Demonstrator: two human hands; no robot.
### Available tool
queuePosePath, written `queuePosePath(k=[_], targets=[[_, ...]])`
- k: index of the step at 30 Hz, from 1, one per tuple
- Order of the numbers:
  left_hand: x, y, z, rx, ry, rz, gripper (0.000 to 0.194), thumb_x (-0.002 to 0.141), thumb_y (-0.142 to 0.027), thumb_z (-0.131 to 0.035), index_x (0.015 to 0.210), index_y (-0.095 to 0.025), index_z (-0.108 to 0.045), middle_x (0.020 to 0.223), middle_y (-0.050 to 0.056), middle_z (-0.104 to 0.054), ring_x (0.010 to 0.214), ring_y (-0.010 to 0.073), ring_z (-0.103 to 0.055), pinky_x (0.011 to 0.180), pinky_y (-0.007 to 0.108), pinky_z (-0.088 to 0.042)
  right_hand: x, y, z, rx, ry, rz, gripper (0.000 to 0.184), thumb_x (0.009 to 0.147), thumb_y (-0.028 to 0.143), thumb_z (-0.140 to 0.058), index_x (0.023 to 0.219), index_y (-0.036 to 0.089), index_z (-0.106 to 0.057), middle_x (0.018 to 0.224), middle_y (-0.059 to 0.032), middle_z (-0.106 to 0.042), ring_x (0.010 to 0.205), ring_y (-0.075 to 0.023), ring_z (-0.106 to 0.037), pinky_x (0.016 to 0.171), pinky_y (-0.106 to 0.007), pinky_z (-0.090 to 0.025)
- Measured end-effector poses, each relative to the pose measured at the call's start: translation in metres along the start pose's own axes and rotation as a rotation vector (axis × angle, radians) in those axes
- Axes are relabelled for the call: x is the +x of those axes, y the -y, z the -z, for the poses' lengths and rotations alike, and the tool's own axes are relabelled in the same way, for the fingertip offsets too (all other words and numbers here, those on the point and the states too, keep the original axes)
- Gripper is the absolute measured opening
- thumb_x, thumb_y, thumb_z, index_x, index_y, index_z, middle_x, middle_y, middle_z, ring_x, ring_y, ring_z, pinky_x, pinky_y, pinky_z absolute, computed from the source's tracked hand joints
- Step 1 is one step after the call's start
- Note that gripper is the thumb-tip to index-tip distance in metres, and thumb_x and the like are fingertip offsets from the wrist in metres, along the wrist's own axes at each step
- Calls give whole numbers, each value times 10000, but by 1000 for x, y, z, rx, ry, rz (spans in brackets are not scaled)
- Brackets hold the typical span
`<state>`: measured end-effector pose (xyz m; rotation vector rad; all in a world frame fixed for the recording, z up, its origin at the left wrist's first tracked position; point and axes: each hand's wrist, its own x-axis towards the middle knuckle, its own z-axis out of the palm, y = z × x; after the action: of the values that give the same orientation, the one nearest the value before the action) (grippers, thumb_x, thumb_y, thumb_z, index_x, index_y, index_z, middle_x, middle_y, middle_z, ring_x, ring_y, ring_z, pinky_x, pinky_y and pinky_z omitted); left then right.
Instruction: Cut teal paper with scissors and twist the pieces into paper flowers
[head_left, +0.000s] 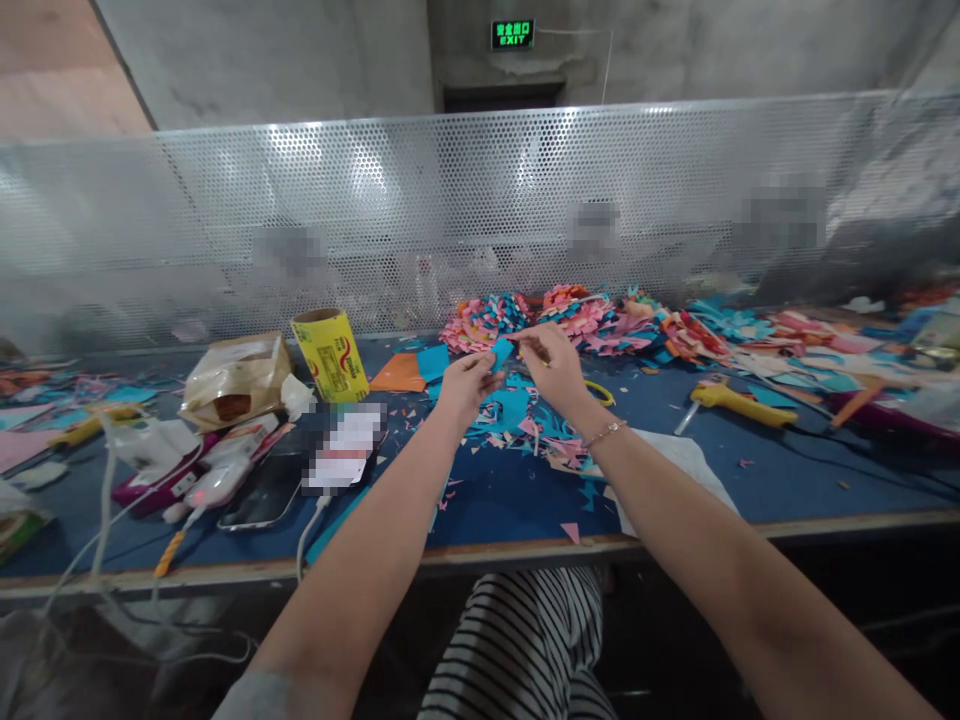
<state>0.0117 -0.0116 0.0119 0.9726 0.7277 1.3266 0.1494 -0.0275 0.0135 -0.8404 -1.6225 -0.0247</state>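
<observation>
A small folded piece of blue paper (500,352) is pinched between the thumb and fingers of my left hand (471,382), above the middle of the table. My right hand (551,358) is close beside it, fingers closed at the paper's right edge. A bit of red and a bit of yellow show at those fingers, too small to name. Blue and pink paper scraps (510,410) lie under both hands. Behind them is a pile of pink and blue paper flowers (487,325). A yellow loop (600,393) shows behind my right wrist.
Orange paper (399,372), a yellow cardboard tube (330,355) and a brown paper bag (238,378) stand or lie left. Nearer are phones (345,447) and cables. A yellow glue gun (742,403) and a white sheet (682,465) lie right. A perforated metal screen (480,210) runs behind.
</observation>
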Motion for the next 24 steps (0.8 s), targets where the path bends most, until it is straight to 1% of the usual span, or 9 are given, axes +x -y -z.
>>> queuePosePath(k=[2,5,7,9,13,18,21,24], targets=[[0,1,-1,22,37,-19,257,546,-265,-772,714,-148,-616,582,-15,-583,514,93,-583,567,241,-479,3,-3,4,-3,5,-6,245,833,226,-425,981,224,-620,935,-78,-542,770,-172,-528,645,-321,-473],[0,2,-1,33,89,-40,303,509,-301,-788,706,-145,-619,568,-19,-582,529,98,-591,561,232,-480,6,-10,7,-7,95,39,281,854,239,-409,1044,250,-617,947,-78,-524,854,-187,-516,686,-332,-467],[0,2,-1,37,92,-49,322,493,-314,-794,707,-145,-623,570,-16,-587,542,101,-594,564,231,-477,6,-11,9,-17,136,68,277,857,242,-415,1039,255,-624,933,-75,-521,885,-193,-504,698,-330,-461],[-1,1,-1,41,87,-56,325,490,-313,-795,714,-145,-629,581,-12,-595,555,102,-596,577,238,-477,6,-10,10,-19,152,72,272,852,227,-419,1022,249,-630,921,-73,-515,855,-185,-501,665,-312,-455],[-2,1,-1,54,93,-86,319,487,-319,-793,706,-139,-647,606,0,-619,552,98,-589,604,256,-481,5,-7,12,-36,169,60,257,810,175,-451,986,226,-631,915,-68,-505,735,-150,-490,603,-280,-439],[-1,4,-1,74,107,-114,326,468,-324,-799,700,-134,-672,609,12,-636,573,105,-590,647,277,-480,6,-13,11,-56,148,79,202,732,110,-495,865,202,-616,866,-48,-510,629,-123,-464,584,-276,-433],[-1,5,0,68,125,-125,333,455,-330,-803,697,-136,-682,624,20,-647,588,114,-598,659,283,-480,6,-14,12,-74,139,102,159,725,102,-504,804,197,-604,851,-48,-530,651,-133,-483,590,-276,-436],[-3,5,-1,58,138,-129,342,440,-331,-810,694,-137,-687,635,23,-655,597,117,-603,669,286,-479,6,-12,11,-100,121,170,129,731,104,-514,756,196,-601,818,-49,-552,735,-160,-517,633,-284,-446]])
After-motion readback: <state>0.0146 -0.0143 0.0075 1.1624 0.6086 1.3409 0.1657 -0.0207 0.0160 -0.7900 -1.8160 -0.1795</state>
